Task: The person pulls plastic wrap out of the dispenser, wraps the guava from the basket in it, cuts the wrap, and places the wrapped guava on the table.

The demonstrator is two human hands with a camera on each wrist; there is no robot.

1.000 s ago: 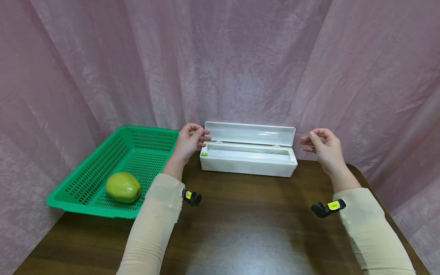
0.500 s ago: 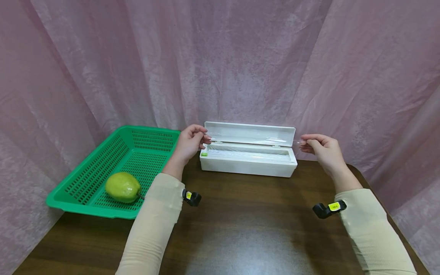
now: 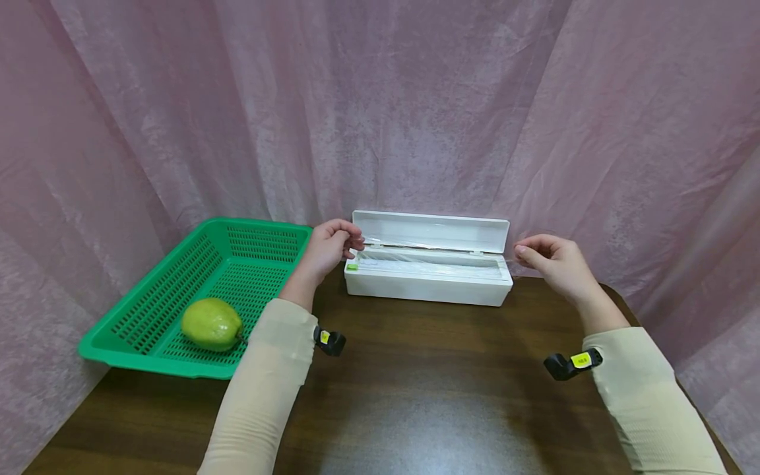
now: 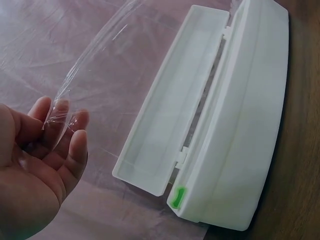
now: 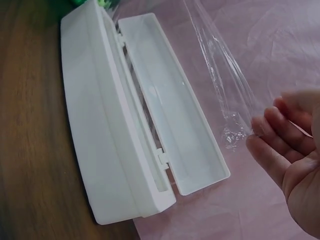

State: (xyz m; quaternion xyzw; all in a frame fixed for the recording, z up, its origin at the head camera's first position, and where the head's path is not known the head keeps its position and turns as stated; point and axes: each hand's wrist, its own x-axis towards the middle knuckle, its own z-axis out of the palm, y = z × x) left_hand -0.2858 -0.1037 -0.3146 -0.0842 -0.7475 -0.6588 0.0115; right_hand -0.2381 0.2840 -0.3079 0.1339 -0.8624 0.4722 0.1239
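Note:
A white cling film dispenser (image 3: pixel 429 285) lies at the back of the table, its lid (image 3: pixel 430 231) tipped back. Clear cling film (image 4: pixel 85 57) stretches above it between both hands. My left hand (image 3: pixel 326 247), at the box's left end, pinches one corner of the film between thumb and fingers. Beyond the right end, my right hand (image 3: pixel 555 260) pinches the other corner, where the film (image 5: pixel 235 132) bunches at the fingertips in the right wrist view. A green cutter slider (image 4: pixel 178 198) sits at the left end of the box.
A green plastic basket (image 3: pixel 160 363) stands on the left of the brown table (image 3: pixel 427 396), beside my left forearm. It holds a yellow-green fruit (image 3: pixel 212 324) with a short stem. A pink curtain (image 3: pixel 415 105) hangs close behind the box.
My right hand has lowered slightly and turned, its thumb now against the fingertips. My left hand has dropped a little. The box, basket and fruit stay in place.

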